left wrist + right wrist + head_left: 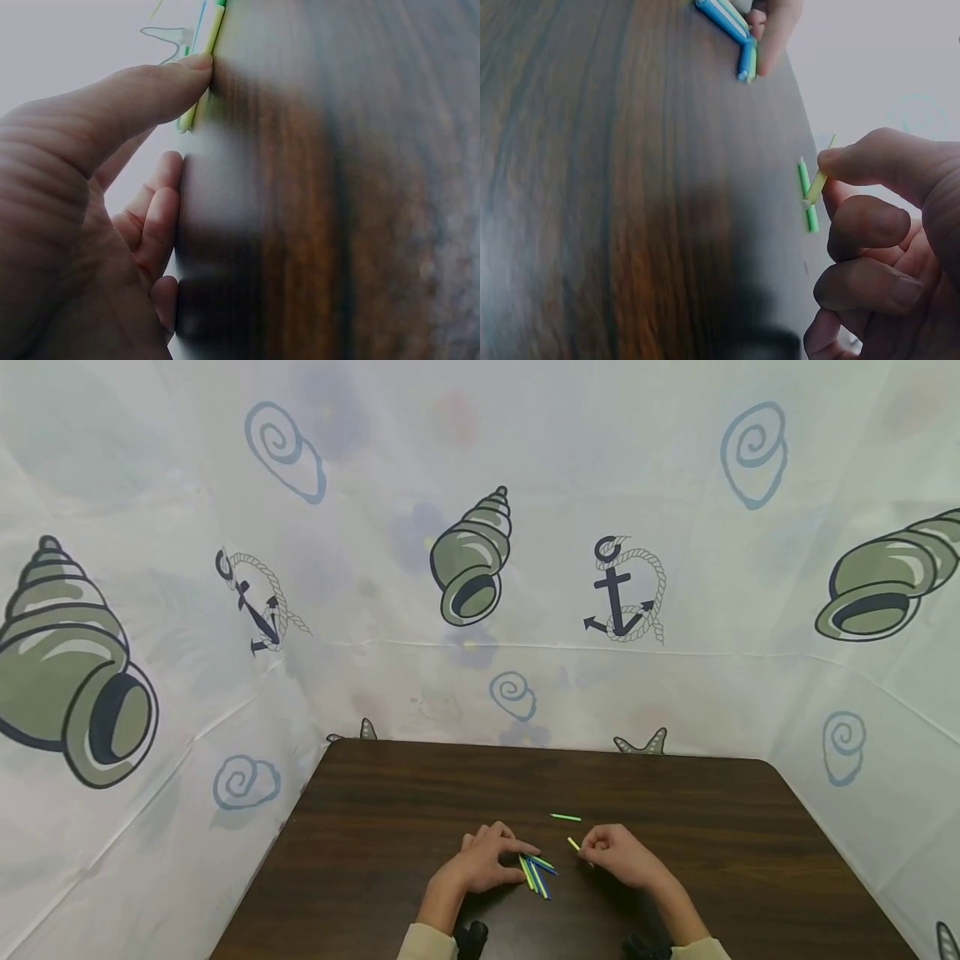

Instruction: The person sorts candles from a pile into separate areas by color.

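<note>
Several thin green, yellow and blue candles (536,875) lie loosely fanned on the brown table. My left hand (483,860) rests beside them, its index finger by their far ends. In the left wrist view, the left thumb (161,94) touches a yellow candle (213,34), while the other fingers lie against the tabletop. To the right, my right hand (622,856) pinches a single yellow candle (817,184) between thumb and index finger, with the remaining fingers curled in. A lone green candle (566,817) lies farther back, between the hands.
The dark wood table (450,777) has rounded far corners. A white cloth (375,685) printed with shells and anchors hangs around its back and sides. Black straps (472,939) show at the wrists, near pale sleeves.
</note>
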Demonstrator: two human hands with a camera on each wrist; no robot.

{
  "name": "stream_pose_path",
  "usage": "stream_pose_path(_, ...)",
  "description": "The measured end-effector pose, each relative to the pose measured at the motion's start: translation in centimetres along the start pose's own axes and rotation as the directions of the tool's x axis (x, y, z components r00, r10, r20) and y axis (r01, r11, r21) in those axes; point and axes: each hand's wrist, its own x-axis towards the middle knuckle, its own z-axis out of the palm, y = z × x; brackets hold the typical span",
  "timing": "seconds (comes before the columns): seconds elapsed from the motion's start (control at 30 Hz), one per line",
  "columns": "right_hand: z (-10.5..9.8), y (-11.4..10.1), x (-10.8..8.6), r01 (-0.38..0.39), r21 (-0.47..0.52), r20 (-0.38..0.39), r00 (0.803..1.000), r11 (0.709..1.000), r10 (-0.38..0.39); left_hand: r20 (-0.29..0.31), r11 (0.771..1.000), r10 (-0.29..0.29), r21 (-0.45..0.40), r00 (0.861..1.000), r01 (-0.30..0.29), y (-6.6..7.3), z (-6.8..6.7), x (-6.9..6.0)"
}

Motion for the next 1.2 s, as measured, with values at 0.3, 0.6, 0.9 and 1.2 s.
stream_pose_path(0.3, -1.2, 0.7, -0.6, -0.038, -0.002, -0.044, 0.998, 0.999, 0.038, -0.017, 0.999, 0.010, -0.036, 1.000, -0.010, -1.2, 0.8, 0.3)
stream_pose_path(0.6, -1.8, 1.1, -0.9, -0.121, -0.049, -0.134, 0.984, 0.992, 0.113, -0.032, 0.999, 0.008, -0.038, 0.999, -0.009, -1.9, 1.3, 0.8)
stream_pose_path(0.9, -1.8, 1.2, -1.2, -0.213, -0.050, -0.257, 0.947, 0.976, 0.193, -0.030, 0.998, 0.038, -0.042, 0.999, -0.039, -1.5, 1.0, 0.3)
stream_pose_path(1.2, -1.8, 1.2, -1.0, -0.270, -0.087, -0.314, 0.921, 0.959, 0.231, 0.002, 1.000, 0.001, -0.012, 1.000, -0.001, 0.1, 0.1, -0.3)
